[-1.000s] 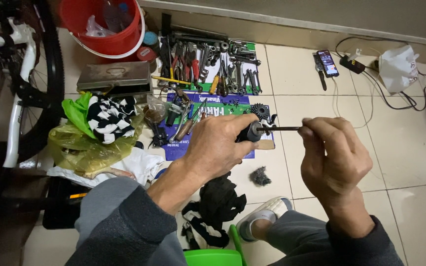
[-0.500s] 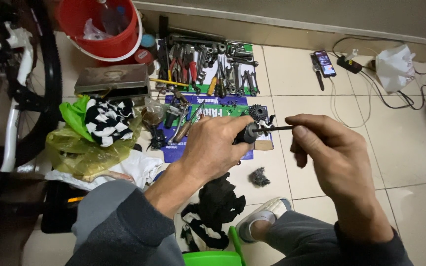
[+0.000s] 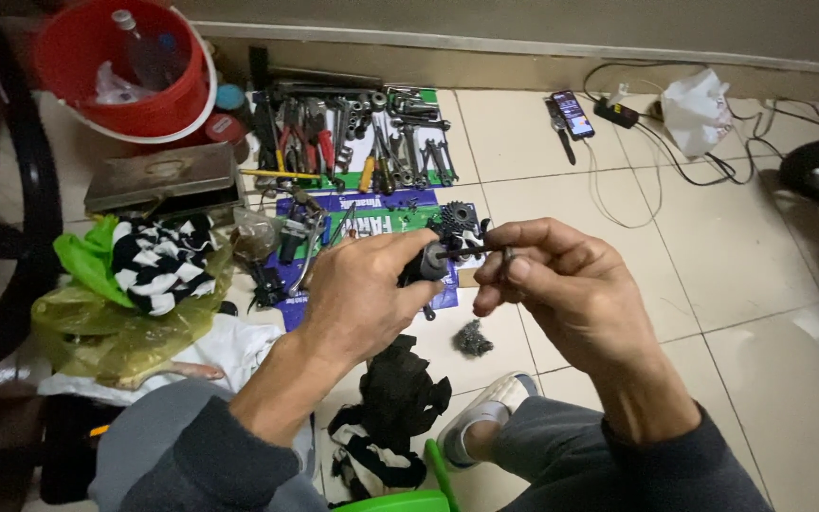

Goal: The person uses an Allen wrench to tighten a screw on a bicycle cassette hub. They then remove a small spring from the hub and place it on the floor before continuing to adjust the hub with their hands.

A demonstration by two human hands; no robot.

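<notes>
Head view — the left hand [image 3: 357, 299] is gripping a small dark cylindrical part [image 3: 426, 265], fingers curled round it and thumb pressing along its top. The part is sitting in the middle of the scene, held above the tiled floor [image 3: 760, 284], just on the near side of a blue printed sheet [image 3: 372, 223]. A thin metal rod [image 3: 471, 252] is sticking out of the part toward the right. The right hand [image 3: 561, 289] is pinching the rod between thumb and fingertips, the remaining fingers folding inward.

On the far side, a spread of tools [image 3: 362, 137] — pliers, spanners, screwdrivers — is lying on the floor. A small toothed gear [image 3: 460, 216] is resting on the sheet just behind the hands. A red bucket [image 3: 125, 76] is standing far left, with a flat metal box [image 3: 163, 180] near it. A black-and-white checked cloth [image 3: 163, 261] is lying on a yellow plastic bag [image 3: 111, 332] at left. A black rag [image 3: 400, 398] and a wad of steel wool [image 3: 472, 338] are lying near the person's shoe [image 3: 485, 427]. A phone [image 3: 573, 112] is lying far right beside cables and a white bag [image 3: 696, 109].
</notes>
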